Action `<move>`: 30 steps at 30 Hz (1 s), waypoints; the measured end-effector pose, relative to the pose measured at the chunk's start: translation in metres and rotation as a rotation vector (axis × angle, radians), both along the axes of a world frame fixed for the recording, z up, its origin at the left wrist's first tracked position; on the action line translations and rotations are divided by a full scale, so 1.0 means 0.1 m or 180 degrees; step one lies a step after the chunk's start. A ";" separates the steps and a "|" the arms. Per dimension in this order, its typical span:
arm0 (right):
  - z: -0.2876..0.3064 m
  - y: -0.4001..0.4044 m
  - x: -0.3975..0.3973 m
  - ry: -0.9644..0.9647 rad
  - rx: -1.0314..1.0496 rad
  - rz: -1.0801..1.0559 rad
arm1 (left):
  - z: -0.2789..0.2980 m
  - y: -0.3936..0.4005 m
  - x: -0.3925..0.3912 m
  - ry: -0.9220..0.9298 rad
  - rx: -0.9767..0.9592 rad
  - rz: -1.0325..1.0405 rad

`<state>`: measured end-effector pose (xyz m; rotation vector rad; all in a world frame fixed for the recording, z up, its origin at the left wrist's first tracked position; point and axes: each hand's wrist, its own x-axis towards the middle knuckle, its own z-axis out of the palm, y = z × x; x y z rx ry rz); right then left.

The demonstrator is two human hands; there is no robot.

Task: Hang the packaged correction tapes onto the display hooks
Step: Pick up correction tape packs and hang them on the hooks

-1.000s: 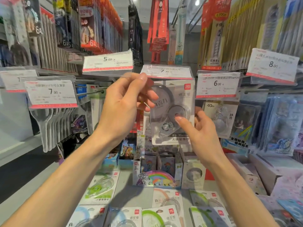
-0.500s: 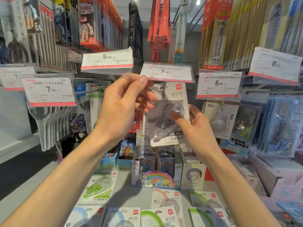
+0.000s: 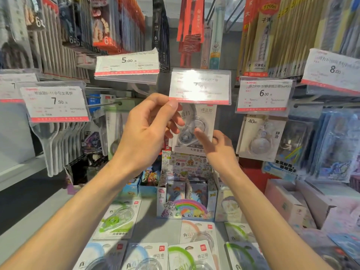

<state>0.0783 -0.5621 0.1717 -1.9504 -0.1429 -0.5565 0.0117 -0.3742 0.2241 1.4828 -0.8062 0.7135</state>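
Head view: we see our left hand pinching the top of a packaged correction tape just under a glare-washed price tag, which hides the package's top edge and any hook. Our right hand holds its lower edge, index finger pressed on the blister. More packaged tapes lie on the counter below, partly cut off.
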 end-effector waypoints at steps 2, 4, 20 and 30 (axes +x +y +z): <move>-0.01 -0.03 -0.05 -0.0014 0.0130 0.0075 | -0.01 0.02 0.01 -0.0014 0.0033 0.0014; -0.07 -0.08 -0.10 -0.0072 0.0321 0.0150 | -0.03 0.06 0.02 -0.0009 0.0024 -0.0002; -1.15 0.16 -0.47 0.0473 0.1190 0.0518 | -1.25 1.01 0.30 0.1310 0.0231 0.0408; -1.58 0.89 -0.44 0.1307 0.0854 0.1036 | -2.28 1.65 0.60 0.2219 0.2318 0.1722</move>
